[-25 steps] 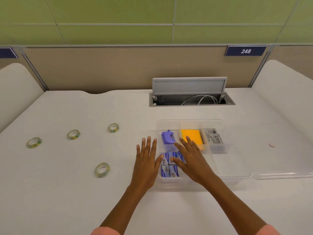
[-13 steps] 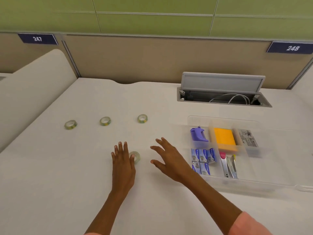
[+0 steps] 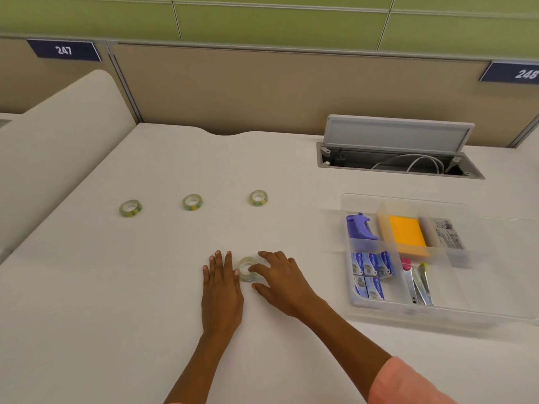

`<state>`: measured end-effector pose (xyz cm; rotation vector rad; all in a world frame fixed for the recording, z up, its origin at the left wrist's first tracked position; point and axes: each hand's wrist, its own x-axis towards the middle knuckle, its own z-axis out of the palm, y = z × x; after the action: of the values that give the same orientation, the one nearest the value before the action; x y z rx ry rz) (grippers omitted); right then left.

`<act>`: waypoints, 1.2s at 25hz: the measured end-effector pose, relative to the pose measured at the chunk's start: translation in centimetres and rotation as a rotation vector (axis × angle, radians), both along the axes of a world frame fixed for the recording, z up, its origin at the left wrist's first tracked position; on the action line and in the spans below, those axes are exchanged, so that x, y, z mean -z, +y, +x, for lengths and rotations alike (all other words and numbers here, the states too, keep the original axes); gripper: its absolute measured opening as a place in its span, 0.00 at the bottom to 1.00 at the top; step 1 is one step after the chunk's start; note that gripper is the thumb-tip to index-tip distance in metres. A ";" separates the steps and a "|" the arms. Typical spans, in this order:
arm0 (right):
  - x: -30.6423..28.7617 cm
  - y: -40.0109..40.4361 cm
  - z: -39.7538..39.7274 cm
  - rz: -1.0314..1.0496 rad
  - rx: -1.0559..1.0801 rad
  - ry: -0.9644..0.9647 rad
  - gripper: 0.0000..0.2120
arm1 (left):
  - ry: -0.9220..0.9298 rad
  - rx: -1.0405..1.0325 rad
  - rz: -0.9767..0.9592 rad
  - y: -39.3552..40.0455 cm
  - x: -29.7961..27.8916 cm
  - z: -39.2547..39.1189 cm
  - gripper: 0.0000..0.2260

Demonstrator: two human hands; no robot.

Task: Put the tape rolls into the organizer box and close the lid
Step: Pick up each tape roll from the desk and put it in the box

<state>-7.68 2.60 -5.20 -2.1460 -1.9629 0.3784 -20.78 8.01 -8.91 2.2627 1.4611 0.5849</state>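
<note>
Four clear tape rolls with green-yellow cores lie on the white desk. Three stand in a row at the back: the left roll (image 3: 130,207), the middle roll (image 3: 192,202) and the right roll (image 3: 258,198). The nearest roll (image 3: 246,272) lies flat between my hands. My left hand (image 3: 221,290) is flat on the desk, just left of it. My right hand (image 3: 283,284) has spread fingers; its index tip rests on the roll and its thumb is beside it. The clear organizer box (image 3: 437,312) stands open at the right, its lid (image 3: 513,272) lying flat beyond it.
Inside the box are a purple tool (image 3: 360,227), orange sticky notes (image 3: 407,234), blue staple packs (image 3: 370,272) and metal clips (image 3: 420,284). An open cable hatch (image 3: 399,158) sits behind the box. A padded divider (image 3: 58,135) borders the desk's left side.
Both hands left the box and moved left to the nearest roll. My right hand has come down onto it, and the view has swung left.
</note>
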 end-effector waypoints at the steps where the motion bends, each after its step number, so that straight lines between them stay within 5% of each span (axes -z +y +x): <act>1: 0.1 0.0 -0.1 0.011 0.014 0.005 0.19 | 0.002 -0.001 -0.009 0.0 0.0 0.0 0.21; 6: 0.2 -0.4 0.2 0.046 0.086 0.078 0.15 | 0.024 -0.005 -0.044 0.0 -0.4 0.3 0.22; 10: -0.6 -1.2 0.9 0.098 0.151 0.158 0.14 | -0.125 0.013 -0.149 -0.5 -1.7 1.8 0.22; 20: -7.4 -7.6 9.6 0.388 0.500 0.394 0.26 | -0.326 0.256 -0.178 -5.7 -6.3 11.8 0.21; 30: -8.3 -18.0 22.1 0.453 0.798 0.308 0.23 | -0.079 0.500 -0.182 -10.9 -5.2 18.9 0.29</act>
<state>14.46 -15.42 3.10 -2.1719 -0.8167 0.0921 -1.87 -2.88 -3.73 2.3031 0.8207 0.3616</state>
